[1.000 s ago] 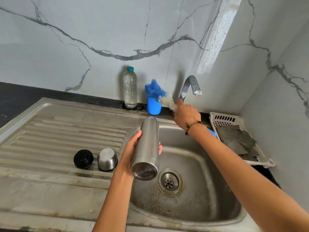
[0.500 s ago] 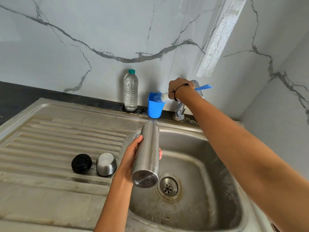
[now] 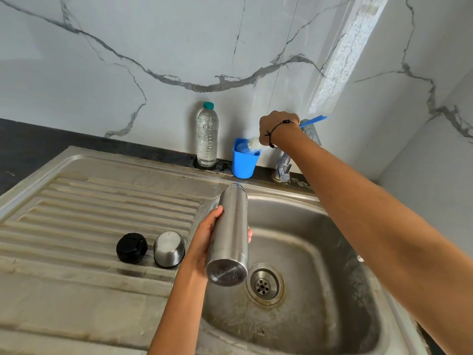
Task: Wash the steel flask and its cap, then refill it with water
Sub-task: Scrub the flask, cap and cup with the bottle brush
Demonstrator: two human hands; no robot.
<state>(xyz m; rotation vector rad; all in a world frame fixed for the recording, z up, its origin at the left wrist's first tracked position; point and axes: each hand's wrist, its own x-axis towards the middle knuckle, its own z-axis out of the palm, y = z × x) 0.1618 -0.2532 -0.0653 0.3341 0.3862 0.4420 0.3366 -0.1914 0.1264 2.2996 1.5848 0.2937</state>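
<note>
Head view: steel flask (image 3: 229, 234) gripped by left hand (image 3: 204, 239) over sink (image 3: 320, 290); brush (image 3: 256, 144) grasped by right hand (image 3: 277, 129), dipped into blue cup (image 3: 243, 162).

- One steel flask (image 3: 229, 234)
- Two caps: black cap (image 3: 131, 248), steel cap (image 3: 169, 249)
- One plastic bottle (image 3: 207, 134)
- One blue cup (image 3: 244, 158)
- One brush (image 3: 256, 144)
- Two hands: left hand (image 3: 204, 239), right hand (image 3: 277, 128)
</note>
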